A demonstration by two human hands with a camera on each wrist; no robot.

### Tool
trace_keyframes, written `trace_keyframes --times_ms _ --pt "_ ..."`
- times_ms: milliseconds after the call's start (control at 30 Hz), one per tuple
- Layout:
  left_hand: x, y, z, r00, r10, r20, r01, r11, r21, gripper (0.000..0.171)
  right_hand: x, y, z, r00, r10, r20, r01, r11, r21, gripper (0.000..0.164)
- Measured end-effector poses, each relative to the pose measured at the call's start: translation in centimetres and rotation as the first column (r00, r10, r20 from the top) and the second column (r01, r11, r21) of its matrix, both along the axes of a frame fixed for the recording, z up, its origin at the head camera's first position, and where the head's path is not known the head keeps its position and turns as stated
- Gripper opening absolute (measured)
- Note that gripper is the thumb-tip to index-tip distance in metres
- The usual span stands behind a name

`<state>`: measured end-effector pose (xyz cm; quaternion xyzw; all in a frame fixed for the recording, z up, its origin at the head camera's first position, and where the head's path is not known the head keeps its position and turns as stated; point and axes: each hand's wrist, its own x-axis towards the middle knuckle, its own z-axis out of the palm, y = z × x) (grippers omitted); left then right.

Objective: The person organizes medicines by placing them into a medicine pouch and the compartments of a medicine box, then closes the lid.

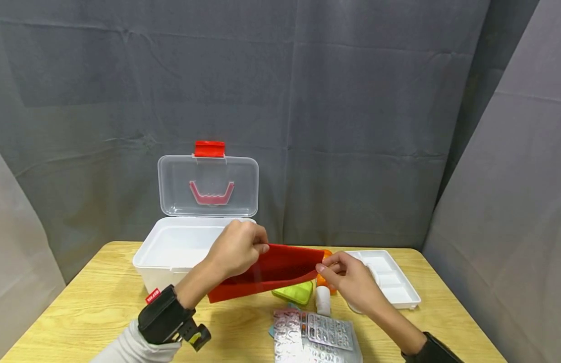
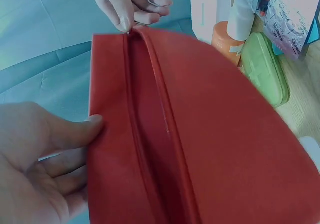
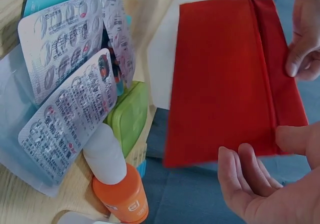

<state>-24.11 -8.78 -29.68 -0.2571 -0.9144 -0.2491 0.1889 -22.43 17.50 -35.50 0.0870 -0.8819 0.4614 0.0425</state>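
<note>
A red zip pouch (image 1: 285,267) is held up above the table between both hands. My left hand (image 1: 239,248) pinches its top edge, thumb on the near face in the left wrist view. At the pouch's other end, my right hand (image 1: 348,280) pinches the corner by the end of the zip. In the left wrist view the zip of the pouch (image 2: 225,114) gapes along its length; what lies inside cannot be seen. Below it are a green case (image 1: 296,293), a white-capped orange bottle (image 3: 125,196) and several silver blister packs (image 1: 330,331).
A clear-lidded white box (image 1: 158,259) with red latch and handle stands at left, its lid raised. A white compartment tray (image 1: 400,297) lies at right. Everything rests on a wooden table (image 1: 80,317), with grey cloth (image 1: 362,126) hanging behind it.
</note>
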Motion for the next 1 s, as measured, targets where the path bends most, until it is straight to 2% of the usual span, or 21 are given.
trace_keyframes --times_ms 133,267,433,667,1000 --pt "0.1 0.1 0.0 1.000 0.025 0.016 -0.025 0.999 0.037 0.012 -0.2 -0.4 -0.2 0.999 0.008 0.046 -0.005 0.998 -0.066 0.030" --pt "0.2 0.3 0.0 0.999 0.021 0.044 -0.023 0.998 0.050 0.010 -0.3 -0.9 -0.8 0.996 0.062 0.061 -0.054 0.991 -0.124 0.032" --pt "0.3 0.6 -0.3 0.998 0.002 0.068 -0.004 0.999 0.032 0.010 -0.3 -1.8 -1.5 0.993 0.104 0.062 -0.097 0.990 -0.103 0.043" --pt "0.3 1.1 -0.8 0.996 -0.071 0.057 0.071 0.997 0.002 0.015 -0.3 -3.3 -2.2 0.984 0.157 0.085 -0.145 0.980 -0.135 0.063" --pt "0.6 1.2 -0.8 0.994 -0.071 0.087 0.073 0.997 -0.016 0.017 -0.3 -5.8 -2.4 0.967 0.219 0.134 -0.191 0.962 -0.194 0.073"
